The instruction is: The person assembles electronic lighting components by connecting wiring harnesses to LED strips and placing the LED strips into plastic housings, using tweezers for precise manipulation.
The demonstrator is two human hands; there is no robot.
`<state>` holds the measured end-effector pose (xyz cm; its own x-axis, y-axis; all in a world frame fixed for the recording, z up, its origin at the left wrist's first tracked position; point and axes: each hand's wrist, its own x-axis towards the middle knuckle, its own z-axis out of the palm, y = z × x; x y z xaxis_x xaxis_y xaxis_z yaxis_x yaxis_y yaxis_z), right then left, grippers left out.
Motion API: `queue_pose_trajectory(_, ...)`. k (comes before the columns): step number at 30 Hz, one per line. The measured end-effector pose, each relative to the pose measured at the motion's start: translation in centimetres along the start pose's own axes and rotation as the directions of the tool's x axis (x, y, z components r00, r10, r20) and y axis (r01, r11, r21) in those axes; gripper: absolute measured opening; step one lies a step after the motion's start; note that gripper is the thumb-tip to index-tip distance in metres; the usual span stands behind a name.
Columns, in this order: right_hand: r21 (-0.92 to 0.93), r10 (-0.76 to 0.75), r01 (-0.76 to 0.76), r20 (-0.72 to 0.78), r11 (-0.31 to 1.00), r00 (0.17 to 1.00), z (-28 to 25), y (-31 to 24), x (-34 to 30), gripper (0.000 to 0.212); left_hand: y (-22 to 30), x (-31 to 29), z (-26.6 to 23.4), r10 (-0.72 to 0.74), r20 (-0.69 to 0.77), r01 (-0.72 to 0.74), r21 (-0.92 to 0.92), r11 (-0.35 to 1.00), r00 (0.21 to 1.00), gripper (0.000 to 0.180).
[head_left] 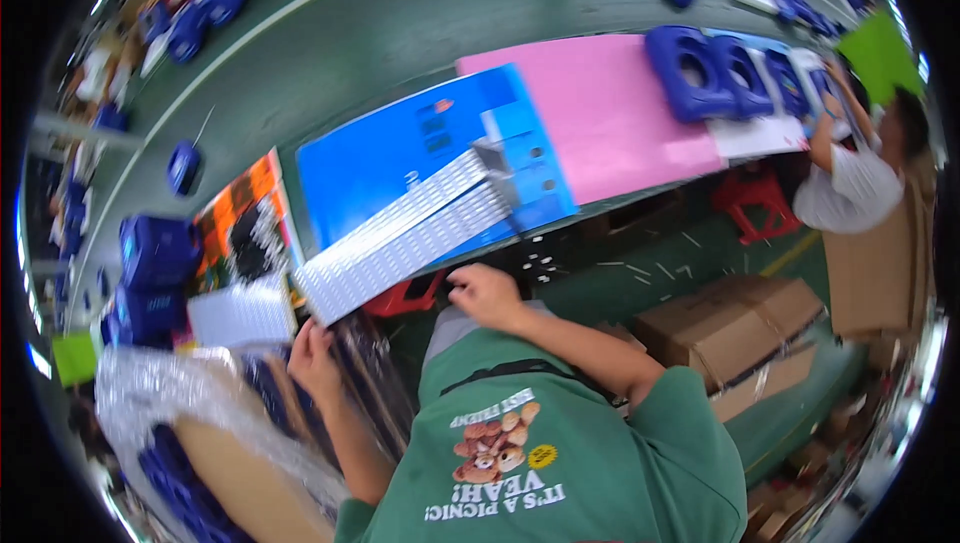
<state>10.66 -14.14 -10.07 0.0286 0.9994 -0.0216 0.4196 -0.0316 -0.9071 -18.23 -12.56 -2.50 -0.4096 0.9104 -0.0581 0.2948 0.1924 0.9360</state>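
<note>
Two long silvery-white sheets (400,233) with rows of small marks lie slantwise over a blue board (375,158) on the table. Their lower left end sticks out past the board. At that end's near corner is my left hand (316,361), its thumb and fingers closed on the sheet's edge. My right hand (487,295) is held in front of my body, just off the table's near edge and apart from the sheets. Its fingers are curled with the tips together; whether something small is between them is hidden.
Blue plastic housings (690,73) stand at the right beside a pink board (600,113), where a co-worker (860,173) sits. More blue cases (155,253) and plastic-wrapped goods (170,393) are at the left. Cardboard boxes (725,328) and white scraps lie on the floor. Red stools (755,203) stand under the table.
</note>
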Motion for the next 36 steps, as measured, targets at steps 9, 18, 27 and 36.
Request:
queue_pose_trajectory(9,-0.056,0.151,-0.144,0.159,0.988,0.976,4.1,-2.8,1.4,0.026,-1.7,3.6,-1.3,0.068,0.101,-0.058,-0.094,0.994,0.993,0.025)
queue_pose_trajectory(18,-0.179,0.083,-0.109,-0.144,0.978,0.986,4.0,-1.4,3.0,0.032,-2.5,6.7,-1.3,0.068,0.189,-0.039,-0.151,0.988,0.980,0.025)
queue_pose_trajectory(27,-0.691,-0.225,-0.259,-0.527,0.675,0.820,-20.7,2.0,11.6,0.047,-6.0,1.9,-1.1,-0.169,0.235,0.156,0.074,0.985,0.957,0.025)
queue_pose_trajectory(36,-0.861,0.000,-0.495,-0.498,0.116,0.867,-37.8,16.7,15.7,0.058,-2.4,-8.2,9.3,-0.290,0.216,0.256,0.173,0.951,0.932,0.025)
